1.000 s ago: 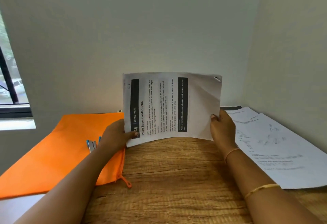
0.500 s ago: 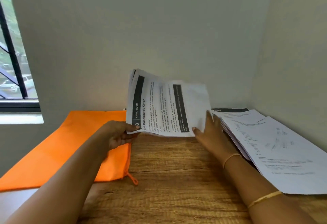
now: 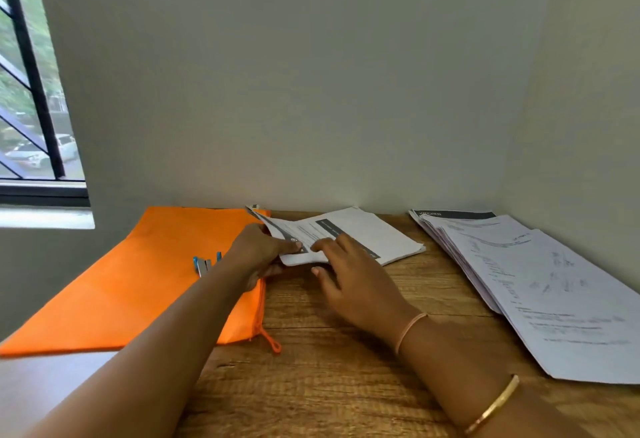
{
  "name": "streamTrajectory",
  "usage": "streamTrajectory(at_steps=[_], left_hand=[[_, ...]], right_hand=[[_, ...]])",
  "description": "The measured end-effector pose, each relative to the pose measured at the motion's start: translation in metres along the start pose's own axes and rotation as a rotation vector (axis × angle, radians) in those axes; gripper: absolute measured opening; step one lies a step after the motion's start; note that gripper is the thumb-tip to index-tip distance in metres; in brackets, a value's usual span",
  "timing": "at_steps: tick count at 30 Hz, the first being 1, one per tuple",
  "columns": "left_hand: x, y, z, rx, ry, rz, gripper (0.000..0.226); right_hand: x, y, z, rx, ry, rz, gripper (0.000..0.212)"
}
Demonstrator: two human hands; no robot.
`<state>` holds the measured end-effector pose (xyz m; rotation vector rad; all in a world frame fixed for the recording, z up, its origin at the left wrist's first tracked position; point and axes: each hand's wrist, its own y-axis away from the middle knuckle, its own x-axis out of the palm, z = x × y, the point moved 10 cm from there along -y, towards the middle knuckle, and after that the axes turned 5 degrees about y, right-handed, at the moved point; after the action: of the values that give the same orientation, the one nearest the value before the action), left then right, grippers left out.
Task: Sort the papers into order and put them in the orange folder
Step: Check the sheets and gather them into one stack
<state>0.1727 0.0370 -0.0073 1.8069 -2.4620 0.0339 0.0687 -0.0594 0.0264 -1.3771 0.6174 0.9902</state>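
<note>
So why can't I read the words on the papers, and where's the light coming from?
Head view: the print on the right pile is smeared by blur, and on the small stack only the dark bars show clearly. Head view: daylight enters from the window at left, and the wide lens seems to slant its bars.

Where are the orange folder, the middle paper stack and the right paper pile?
orange folder (image 3: pixel 138 281), head view, bare cloth near its middle.
middle paper stack (image 3: pixel 388 236), head view, white right part of top sheet.
right paper pile (image 3: pixel 561 299), head view, middle of top sheet.
</note>
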Motion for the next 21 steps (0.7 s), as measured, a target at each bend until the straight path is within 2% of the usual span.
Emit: streamTrajectory(at_steps=[3,6,10,12,14,16,18,21], left_hand=[[0.005,0.004,-0.004,0.045,0.032,-0.019,0.035],[0.002,0.004,-0.006,0.081,0.014,-0.073,0.077],[0.007,0.008,-0.012,0.124,-0.039,-0.073,0.097],[0.011,0.010,-0.016,0.171,-0.134,-0.047,0.087],[0.017,0.010,-0.018,0.192,-0.178,0.013,0.052],[0.028,0.012,-0.014,0.142,-0.060,0.139,0.023],[0.038,0.014,-0.009,0.078,0.088,0.290,0.026],[0.047,0.018,-0.008,0.055,0.163,0.446,0.039]], right_hand=[[-0.003,0.000,-0.002,0.008,0.044,-0.036,0.034],[-0.006,0.001,-0.010,0.025,0.106,-0.044,0.032],[-0.006,0.000,-0.015,0.035,0.238,-0.041,0.036],[-0.004,-0.002,-0.017,0.038,0.292,-0.010,0.036],[-0.003,-0.003,-0.019,0.047,0.320,0.013,0.035],[-0.008,-0.004,-0.021,0.062,0.331,-0.006,0.033],[-0.013,-0.003,-0.027,0.096,0.319,-0.034,0.032],[-0.019,-0.002,-0.038,0.142,0.306,-0.064,0.031]])
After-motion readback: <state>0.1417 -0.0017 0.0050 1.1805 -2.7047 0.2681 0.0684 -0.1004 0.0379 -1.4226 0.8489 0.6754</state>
